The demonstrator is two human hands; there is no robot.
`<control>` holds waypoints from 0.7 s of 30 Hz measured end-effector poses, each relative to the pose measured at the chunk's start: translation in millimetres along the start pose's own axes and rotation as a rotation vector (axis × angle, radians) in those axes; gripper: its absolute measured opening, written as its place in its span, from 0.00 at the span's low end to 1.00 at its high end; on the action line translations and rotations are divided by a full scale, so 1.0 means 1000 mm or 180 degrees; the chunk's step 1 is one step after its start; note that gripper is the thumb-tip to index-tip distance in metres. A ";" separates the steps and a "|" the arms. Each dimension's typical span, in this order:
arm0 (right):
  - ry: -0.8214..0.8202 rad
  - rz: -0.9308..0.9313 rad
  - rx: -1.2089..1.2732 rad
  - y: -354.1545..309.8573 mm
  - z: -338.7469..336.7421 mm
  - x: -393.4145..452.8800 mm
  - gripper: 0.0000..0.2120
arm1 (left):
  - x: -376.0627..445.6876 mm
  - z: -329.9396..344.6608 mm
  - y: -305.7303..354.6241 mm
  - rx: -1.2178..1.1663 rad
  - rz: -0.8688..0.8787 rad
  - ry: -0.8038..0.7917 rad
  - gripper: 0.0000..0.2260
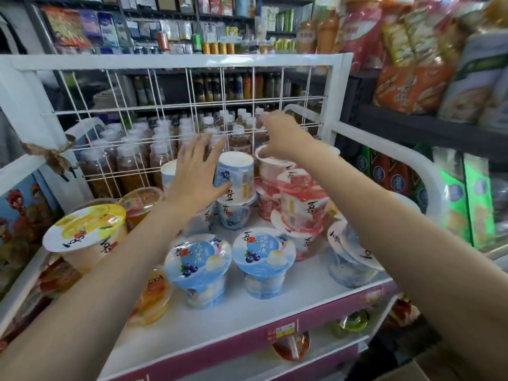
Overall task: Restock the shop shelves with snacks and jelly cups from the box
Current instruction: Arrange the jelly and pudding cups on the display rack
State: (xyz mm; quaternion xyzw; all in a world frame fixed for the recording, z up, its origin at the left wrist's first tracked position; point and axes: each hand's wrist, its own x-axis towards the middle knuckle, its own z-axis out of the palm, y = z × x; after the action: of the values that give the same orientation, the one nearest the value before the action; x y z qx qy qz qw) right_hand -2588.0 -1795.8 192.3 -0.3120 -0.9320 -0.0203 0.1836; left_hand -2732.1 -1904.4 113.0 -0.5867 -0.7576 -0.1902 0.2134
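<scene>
White shelf [275,306] with a purple front edge holds many jelly cups, backed by a white wire grid [176,105]. At the far middle, a blue jelly cup [235,174] stands upside down on top of another blue cup [233,214], its wide rim downward and its narrow base up, so its long axis runs vertically. The left hand [196,174] rests against this cup's left side, fingers straight and spread, thumb touching its lower edge. Just to the right, the right hand [280,136] arches over the top of a stack of pink jelly cups [297,199], fingers bent downward; whether they grasp a cup cannot be told. Near the front, two blue blueberry cups [199,266] stand upright, lids up. A yellow cup [85,232] tilts at the near left.
</scene>
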 end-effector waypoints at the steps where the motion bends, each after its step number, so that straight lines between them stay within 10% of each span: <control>1: -0.0185 0.0011 -0.0014 0.013 -0.009 0.004 0.27 | 0.010 -0.002 0.006 -0.0100 0.0092 -0.0029 0.36; 9: -0.1352 0.0134 0.0662 0.092 0.008 0.031 0.43 | 0.071 0.011 0.035 -0.0852 0.0122 -0.0702 0.34; 21: -0.0865 0.0148 0.1295 0.090 0.051 0.043 0.43 | 0.090 0.022 0.022 -0.0815 0.0371 -0.1141 0.41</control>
State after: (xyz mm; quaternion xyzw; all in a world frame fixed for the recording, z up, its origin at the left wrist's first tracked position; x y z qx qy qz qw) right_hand -2583.4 -1691.2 153.2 -0.2898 -0.9256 0.2142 0.1160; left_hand -2733.1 -1814.9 144.5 -0.6763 -0.7179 -0.1649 0.0097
